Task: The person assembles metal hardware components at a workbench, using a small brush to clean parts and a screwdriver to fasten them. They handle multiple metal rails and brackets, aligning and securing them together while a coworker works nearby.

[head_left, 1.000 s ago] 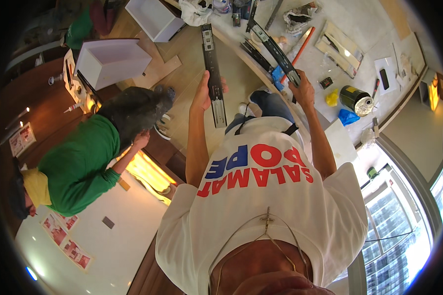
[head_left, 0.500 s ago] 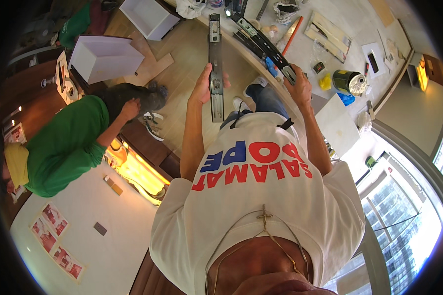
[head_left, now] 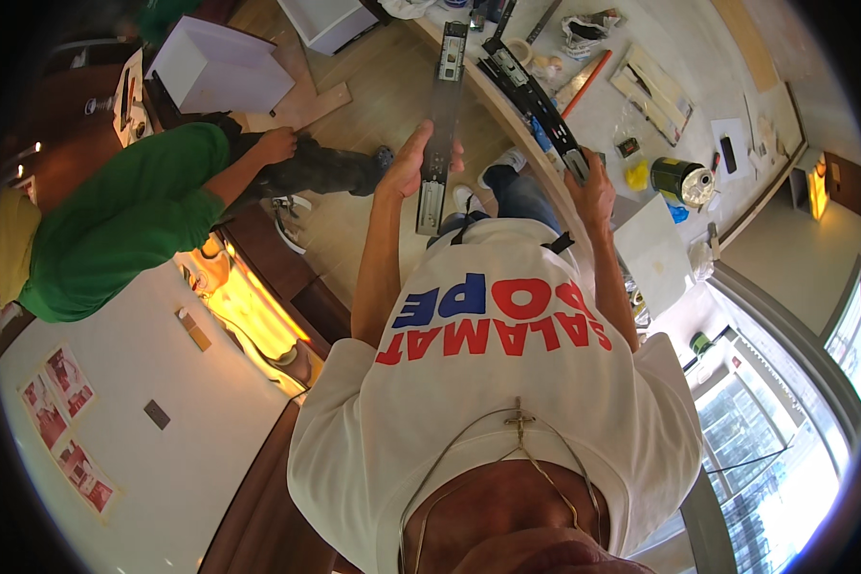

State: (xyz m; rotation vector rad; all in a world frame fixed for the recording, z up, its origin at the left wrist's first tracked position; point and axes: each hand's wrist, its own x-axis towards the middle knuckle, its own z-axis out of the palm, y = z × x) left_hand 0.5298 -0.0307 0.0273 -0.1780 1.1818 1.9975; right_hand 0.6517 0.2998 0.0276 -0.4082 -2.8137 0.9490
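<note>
A long dark metal drawer slide [head_left: 437, 124] stands lengthwise in my left hand [head_left: 411, 165], its fingers wrapped round the middle from beneath. My right hand [head_left: 595, 194] is closed on the near end of a second drawer slide [head_left: 542, 107], which slants away to the far left along the worktop edge. Both slides are black, with bright metal showing at parts of their length. They are apart from each other, held in front of my white shirt. Some of the fingers of my right hand are hidden.
The cluttered worktop [head_left: 694, 53] on the right holds a dark green can [head_left: 680, 180], a red stick [head_left: 586, 84] and a yellow bit of plastic [head_left: 637, 173]. White drawer boxes [head_left: 222, 69] stand far left. A co-worker in a green shirt [head_left: 129, 215] bends at the left.
Both hands, with their slides, sit slightly further right in the picture. The view has turned a little. The co-worker's hand and body have shifted.
</note>
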